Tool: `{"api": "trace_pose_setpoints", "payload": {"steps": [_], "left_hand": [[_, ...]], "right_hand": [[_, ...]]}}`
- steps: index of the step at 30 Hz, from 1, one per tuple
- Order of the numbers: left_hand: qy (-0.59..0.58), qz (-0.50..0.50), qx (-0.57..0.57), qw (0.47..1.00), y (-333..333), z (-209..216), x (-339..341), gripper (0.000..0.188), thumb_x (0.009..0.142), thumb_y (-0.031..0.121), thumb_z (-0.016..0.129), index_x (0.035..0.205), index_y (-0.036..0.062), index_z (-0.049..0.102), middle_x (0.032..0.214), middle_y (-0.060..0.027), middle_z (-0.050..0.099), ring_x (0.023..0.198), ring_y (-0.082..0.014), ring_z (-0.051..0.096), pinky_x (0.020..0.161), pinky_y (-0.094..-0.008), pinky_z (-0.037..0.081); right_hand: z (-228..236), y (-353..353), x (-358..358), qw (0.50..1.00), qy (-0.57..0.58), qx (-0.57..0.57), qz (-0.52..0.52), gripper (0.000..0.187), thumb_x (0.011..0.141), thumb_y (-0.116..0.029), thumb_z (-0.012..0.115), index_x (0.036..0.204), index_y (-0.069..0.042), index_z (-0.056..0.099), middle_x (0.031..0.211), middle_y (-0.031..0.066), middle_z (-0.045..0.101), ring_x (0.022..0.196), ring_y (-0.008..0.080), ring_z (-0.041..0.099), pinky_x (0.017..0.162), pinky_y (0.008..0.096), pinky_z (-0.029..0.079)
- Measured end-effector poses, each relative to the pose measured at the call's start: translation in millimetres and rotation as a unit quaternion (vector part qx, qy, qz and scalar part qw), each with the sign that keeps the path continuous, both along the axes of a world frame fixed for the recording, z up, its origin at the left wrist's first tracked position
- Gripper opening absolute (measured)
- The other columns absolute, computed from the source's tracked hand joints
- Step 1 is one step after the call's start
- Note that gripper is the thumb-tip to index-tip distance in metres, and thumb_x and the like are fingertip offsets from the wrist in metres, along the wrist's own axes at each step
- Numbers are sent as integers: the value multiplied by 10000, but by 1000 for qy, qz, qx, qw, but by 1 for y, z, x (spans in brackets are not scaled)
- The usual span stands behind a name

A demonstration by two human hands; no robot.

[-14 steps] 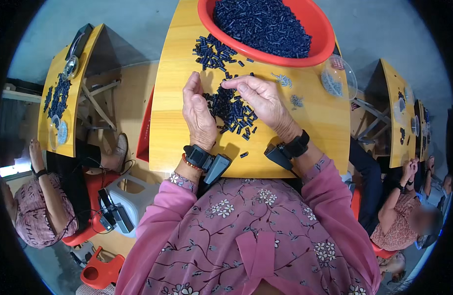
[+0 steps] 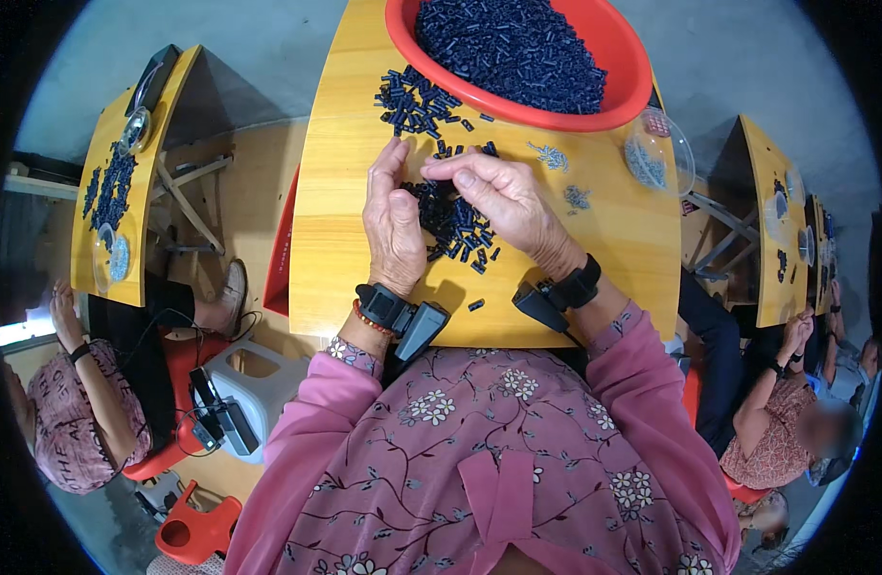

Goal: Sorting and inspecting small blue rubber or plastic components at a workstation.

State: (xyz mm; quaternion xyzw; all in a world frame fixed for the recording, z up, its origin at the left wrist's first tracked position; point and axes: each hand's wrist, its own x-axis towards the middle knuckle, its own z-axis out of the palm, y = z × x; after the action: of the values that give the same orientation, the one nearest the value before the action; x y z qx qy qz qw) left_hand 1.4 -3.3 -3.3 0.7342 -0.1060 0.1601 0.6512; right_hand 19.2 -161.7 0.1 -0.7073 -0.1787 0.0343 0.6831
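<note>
My left hand [image 2: 393,220] stands on its edge at the left side of a pile of small dark tube-like pieces [image 2: 460,228] on the yellow table [image 2: 575,278]. Its fingers point forward, stretched and lightly curved, with nothing seen in them. Over the far right part of that pile is my right hand [image 2: 508,203], its fingers extended to the left and its thumb beside them. Part of the pile is hidden under the right hand. A second heap of the same dark pieces [image 2: 414,103] lies beyond my hands.
A large red basin [image 2: 637,91] full of dark pieces stands at the far side. Small grey screws [image 2: 552,156] lie to the right, near a clear plastic bowl [image 2: 688,158] holding more. Other people sit at yellow tables [image 2: 158,115] on both sides.
My hands have drawn slightly closer together at the pile. The left hand has turned a little more upright, and the right has shifted slightly left.
</note>
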Motion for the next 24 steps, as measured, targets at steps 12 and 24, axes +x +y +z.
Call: {"api": "trace_pose_setpoints", "payload": {"steps": [12,24], "left_hand": [[76,1,-133,988,-2,-20,4,789,982,611,264,1396,-54,354,1440,-206,385,1358,-337,372,1134,-439,286],[90,7,-293,952,12,-34,15,738,987,603,281,1309,-39,451,1330,-176,487,1255,-285,465,1097,-404,331]], "right_hand": [[7,-31,-2,992,73,58,-90,337,1013,-208,454,1130,67,612,1075,171,674,1016,231,662,910,335,519],[-4,-67,-44,951,-60,-253,-168,182,846,-6,632,1022,37,648,907,112,648,802,209,631,735,302,509]]}}
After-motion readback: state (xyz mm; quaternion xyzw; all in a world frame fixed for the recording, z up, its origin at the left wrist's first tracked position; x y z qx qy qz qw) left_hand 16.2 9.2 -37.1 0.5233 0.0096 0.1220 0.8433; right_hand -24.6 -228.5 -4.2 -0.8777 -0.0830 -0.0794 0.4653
